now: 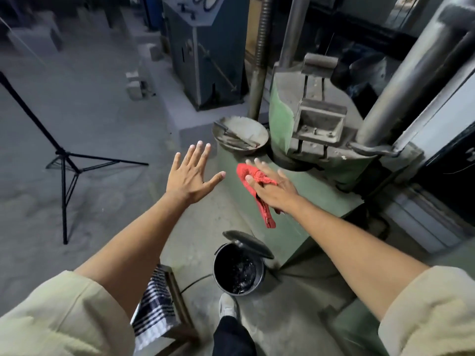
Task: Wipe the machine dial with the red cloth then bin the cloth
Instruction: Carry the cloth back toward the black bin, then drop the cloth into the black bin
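The red cloth lies over the edge of the green machine base, one end hanging down toward the floor. My right hand rests on top of it, fingers spread, with cloth bunched between two of them. My left hand hovers open in the air to the left, fingers apart, holding nothing. Below the cloth, a black bin stands on the floor with its lid tipped up. No dial is clearly visible on the machine.
A round metal pan sits on the machine base by a green vise-like block. A black tripod stands left. A chair with checked fabric is near my foot. A blue cabinet stands behind.
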A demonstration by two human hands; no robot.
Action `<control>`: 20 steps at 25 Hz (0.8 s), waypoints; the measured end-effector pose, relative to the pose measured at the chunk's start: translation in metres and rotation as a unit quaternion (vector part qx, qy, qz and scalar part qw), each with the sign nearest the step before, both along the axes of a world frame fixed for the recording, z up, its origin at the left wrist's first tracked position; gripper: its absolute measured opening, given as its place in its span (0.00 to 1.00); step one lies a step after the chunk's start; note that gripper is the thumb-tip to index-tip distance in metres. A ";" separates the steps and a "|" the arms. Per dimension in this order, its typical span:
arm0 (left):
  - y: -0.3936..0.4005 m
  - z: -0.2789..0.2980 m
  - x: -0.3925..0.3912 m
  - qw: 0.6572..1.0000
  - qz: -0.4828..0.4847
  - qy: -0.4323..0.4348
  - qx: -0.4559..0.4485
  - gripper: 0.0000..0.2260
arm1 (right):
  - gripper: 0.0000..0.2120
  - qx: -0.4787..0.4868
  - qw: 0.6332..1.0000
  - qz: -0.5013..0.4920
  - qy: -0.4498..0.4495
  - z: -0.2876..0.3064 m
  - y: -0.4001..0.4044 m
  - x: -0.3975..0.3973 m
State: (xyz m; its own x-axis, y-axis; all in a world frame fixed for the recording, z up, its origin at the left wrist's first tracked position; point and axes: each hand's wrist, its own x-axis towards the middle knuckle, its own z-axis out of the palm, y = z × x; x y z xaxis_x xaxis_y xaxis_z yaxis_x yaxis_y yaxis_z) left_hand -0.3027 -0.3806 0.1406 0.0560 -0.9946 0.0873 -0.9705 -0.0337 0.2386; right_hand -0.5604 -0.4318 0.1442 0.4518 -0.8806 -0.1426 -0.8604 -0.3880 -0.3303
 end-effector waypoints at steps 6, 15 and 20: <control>0.024 -0.121 0.003 0.995 -0.006 0.004 0.099 0.47 | 0.30 0.167 0.985 0.042 0.020 -0.148 0.049 0.023; 0.041 -0.268 0.025 0.977 -0.001 -0.010 0.215 0.46 | 0.31 0.232 0.959 0.070 0.147 -0.324 0.073 0.028; 0.039 -0.301 0.039 0.971 0.008 -0.014 0.237 0.44 | 0.31 0.211 0.964 0.044 0.154 -0.367 0.057 0.034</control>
State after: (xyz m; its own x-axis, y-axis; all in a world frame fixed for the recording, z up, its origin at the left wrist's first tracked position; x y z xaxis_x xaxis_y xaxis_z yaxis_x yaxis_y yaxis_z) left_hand -0.2634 -0.3420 -0.1607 0.0757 -0.9223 -0.3791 -0.9751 -0.1480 0.1652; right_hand -0.5263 -0.3745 -0.2230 0.4014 -0.6754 -0.6187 -0.9128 -0.3505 -0.2096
